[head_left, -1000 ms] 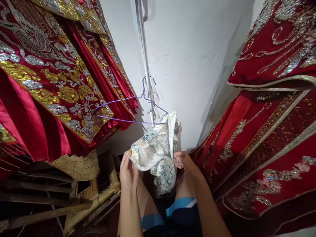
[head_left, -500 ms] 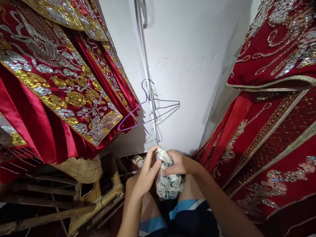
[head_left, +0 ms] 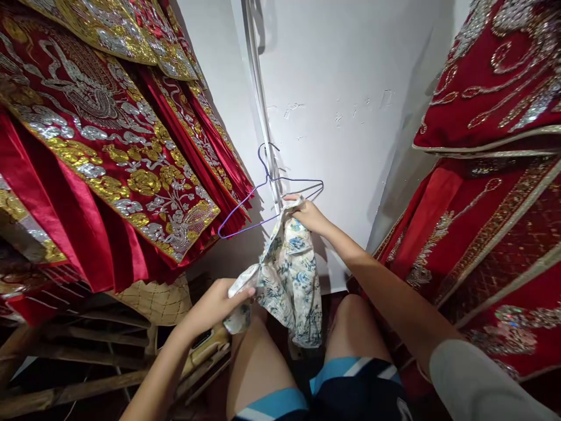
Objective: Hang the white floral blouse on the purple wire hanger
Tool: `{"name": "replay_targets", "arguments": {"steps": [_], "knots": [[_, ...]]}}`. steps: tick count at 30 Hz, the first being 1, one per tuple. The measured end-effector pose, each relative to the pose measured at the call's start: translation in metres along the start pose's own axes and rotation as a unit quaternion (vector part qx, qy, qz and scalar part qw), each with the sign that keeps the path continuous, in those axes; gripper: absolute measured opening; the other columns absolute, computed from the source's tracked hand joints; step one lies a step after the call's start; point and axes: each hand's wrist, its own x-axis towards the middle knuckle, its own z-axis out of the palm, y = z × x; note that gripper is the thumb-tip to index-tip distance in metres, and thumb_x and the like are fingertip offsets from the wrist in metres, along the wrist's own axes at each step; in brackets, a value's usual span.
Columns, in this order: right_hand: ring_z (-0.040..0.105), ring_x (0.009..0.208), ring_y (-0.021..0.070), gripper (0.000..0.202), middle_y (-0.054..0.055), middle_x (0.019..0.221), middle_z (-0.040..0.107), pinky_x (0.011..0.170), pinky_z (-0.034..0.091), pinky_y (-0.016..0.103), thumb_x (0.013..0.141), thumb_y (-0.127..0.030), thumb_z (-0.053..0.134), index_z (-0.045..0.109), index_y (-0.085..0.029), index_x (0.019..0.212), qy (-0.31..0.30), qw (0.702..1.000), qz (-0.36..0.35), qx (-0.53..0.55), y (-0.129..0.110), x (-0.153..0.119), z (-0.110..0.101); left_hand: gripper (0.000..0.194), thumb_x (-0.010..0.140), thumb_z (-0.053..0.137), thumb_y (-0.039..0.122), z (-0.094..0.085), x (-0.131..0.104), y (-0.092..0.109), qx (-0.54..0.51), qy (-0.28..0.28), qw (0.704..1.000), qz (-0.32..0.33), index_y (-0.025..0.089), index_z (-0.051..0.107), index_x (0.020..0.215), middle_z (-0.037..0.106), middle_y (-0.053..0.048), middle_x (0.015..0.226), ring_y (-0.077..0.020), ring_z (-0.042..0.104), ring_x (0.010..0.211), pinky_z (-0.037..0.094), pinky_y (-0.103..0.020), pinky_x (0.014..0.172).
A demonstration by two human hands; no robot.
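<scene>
A white garment with a blue-green floral print (head_left: pixel 302 275) hangs spread between my two hands. My right hand (head_left: pixel 309 215) grips its upper edge, raised close to the lower bar of the purple wire hanger (head_left: pixel 245 202). Lower and to the left, my left hand (head_left: pixel 225 301) is closed on another edge of the garment, above my knee. The hanger is hooked on a metal rail (head_left: pixel 259 93) against the wall, and no cloth is on it. Which part of the garment each hand holds I cannot tell.
Red costumes with gold and silver embroidery (head_left: pixel 144 169) hang at the left. More red beaded garments (head_left: pixel 491 234) hang at the right. A bamboo chair (head_left: pixel 92 380) stands at the lower left, near a quilted tan cloth (head_left: pixel 153 301). Behind the rail is a white wall (head_left: pixel 342 70).
The bunched garment is now opened out. My right hand has moved up toward the hanger with one edge, while my left hand has gone left and slightly down with another.
</scene>
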Motion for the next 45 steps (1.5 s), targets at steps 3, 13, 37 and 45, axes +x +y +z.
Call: {"name": "replay_targets", "arguments": {"steps": [3, 13, 37, 45], "knots": [[0.062, 0.080, 0.0203, 0.016, 0.004, 0.081, 0.069, 0.078, 0.048, 0.031, 0.072, -0.021, 0.054, 0.068, -0.017, 0.081, -0.025, 0.995, 0.065, -0.076, 0.018, 0.011, 0.014, 0.053, 0.092, 0.044, 0.062, -0.025, -0.006, -0.004, 0.144, 0.045, 0.988, 0.019, 0.017, 0.050, 0.064, 0.049, -0.001, 0.062, -0.0149, 0.047, 0.059, 0.034, -0.025, 0.056], [0.049, 0.063, 0.0159, 0.013, 0.001, 0.062, 0.057, 0.062, 0.038, 0.028, 0.066, -0.030, 0.058, 0.056, -0.019, 0.059, 0.041, 0.998, 0.048, -0.020, 0.004, -0.042, -0.020, 0.047, 0.091, 0.037, 0.049, -0.058, 0.038, -0.020, 0.234, 0.144, 0.958, 0.081, 0.015, 0.069, 0.095, 0.059, -0.019, 0.137, -0.0324, 0.053, 0.132, 0.040, -0.046, 0.113], [0.065, 0.067, 0.0209, 0.013, 0.004, 0.063, 0.069, 0.064, 0.052, 0.031, 0.065, -0.022, 0.080, 0.073, -0.012, 0.065, 0.048, 0.993, 0.073, -0.079, -0.020, -0.008, -0.135, 0.038, 0.084, 0.063, 0.046, -0.073, 0.079, 0.047, 0.110, 0.399, 0.894, 0.169, 0.018, 0.069, 0.109, 0.064, -0.011, 0.115, -0.0264, 0.058, 0.111, 0.047, -0.035, 0.092], [0.074, 0.070, 0.0157, 0.021, 0.014, 0.088, 0.076, 0.070, 0.052, 0.027, 0.076, -0.018, 0.072, 0.073, 0.002, 0.079, -0.015, 0.977, 0.204, 0.057, -0.064, -0.014, -0.161, 0.033, 0.082, 0.064, 0.046, -0.085, 0.085, 0.016, -0.077, 0.386, 0.912, 0.116, 0.015, 0.065, 0.091, 0.064, -0.004, 0.081, -0.0157, 0.057, 0.071, 0.046, -0.025, 0.066]]}}
